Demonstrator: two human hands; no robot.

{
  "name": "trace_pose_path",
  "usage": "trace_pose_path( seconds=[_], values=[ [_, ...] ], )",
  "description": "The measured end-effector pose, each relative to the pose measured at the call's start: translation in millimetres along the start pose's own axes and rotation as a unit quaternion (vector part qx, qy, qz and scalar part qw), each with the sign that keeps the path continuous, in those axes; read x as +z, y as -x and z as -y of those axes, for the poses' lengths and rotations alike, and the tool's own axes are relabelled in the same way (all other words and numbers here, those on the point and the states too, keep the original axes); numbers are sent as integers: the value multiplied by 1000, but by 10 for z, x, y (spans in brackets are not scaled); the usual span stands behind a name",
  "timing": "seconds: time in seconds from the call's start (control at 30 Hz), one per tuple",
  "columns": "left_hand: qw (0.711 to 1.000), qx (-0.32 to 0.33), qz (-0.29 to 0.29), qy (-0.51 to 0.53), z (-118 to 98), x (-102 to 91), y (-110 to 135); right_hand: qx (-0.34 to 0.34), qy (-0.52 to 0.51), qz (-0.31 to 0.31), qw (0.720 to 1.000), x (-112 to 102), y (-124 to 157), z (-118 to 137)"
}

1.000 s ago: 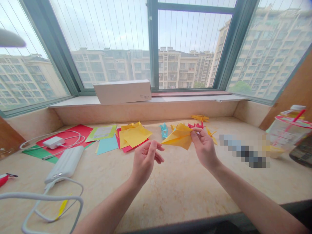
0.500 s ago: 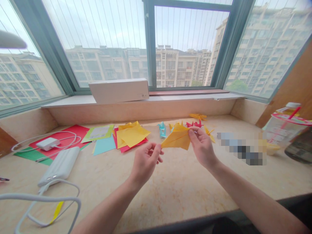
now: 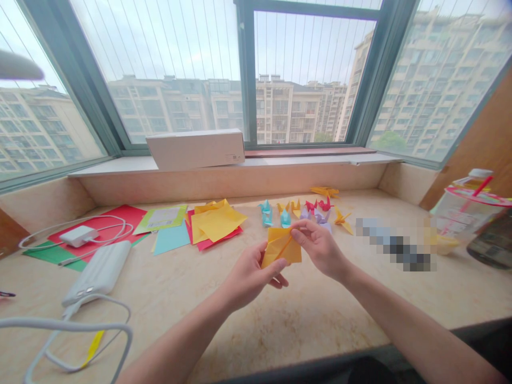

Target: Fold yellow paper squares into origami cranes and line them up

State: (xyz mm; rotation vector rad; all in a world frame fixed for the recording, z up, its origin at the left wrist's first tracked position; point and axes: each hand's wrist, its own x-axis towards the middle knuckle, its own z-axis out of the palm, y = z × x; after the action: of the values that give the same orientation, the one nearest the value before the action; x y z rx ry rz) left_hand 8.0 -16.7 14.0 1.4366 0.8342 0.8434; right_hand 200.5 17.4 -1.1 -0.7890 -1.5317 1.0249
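A folded piece of yellow origami paper (image 3: 283, 244), roughly square with creases across it, is held above the counter between both hands. My left hand (image 3: 256, 274) grips its lower left side, thumb on the front face and fingers behind. With thumb and fingertips, my right hand (image 3: 320, 245) pinches the upper right corner. Just beyond the hands stand several small folded paper cranes: blue ones (image 3: 266, 214), yellow ones (image 3: 295, 208), red ones (image 3: 319, 205) and pale purple ones (image 3: 320, 216), the last partly hidden by my right hand. A looser yellow folded piece (image 3: 343, 220) lies right of them.
Loose yellow sheets (image 3: 220, 221) lie over red paper, left of the cranes. Further left are a light blue sheet (image 3: 172, 240), a power bank (image 3: 98, 272), a charger (image 3: 79, 236) and cables. At right stands a plastic cup (image 3: 460, 216) with a straw. A white box (image 3: 196, 149) rests on the sill.
The yellow paper has gone from a stretched, pointed shape to a smaller square, lower and nearer. My left hand has shifted right with its thumb over the paper; more cranes show behind.
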Motion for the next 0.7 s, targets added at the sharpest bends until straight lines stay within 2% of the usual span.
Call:
trace_pose_path(
  seconds=[0.37, 0.7],
  values=[
    [999, -21, 8, 49, -17, -4, -2, 14, -23, -30, 999, 2, -12, 80],
    [999, -15, -19, 35, 35, -51, -42, 51, -67, -13, 996, -21, -32, 78]
  ],
)
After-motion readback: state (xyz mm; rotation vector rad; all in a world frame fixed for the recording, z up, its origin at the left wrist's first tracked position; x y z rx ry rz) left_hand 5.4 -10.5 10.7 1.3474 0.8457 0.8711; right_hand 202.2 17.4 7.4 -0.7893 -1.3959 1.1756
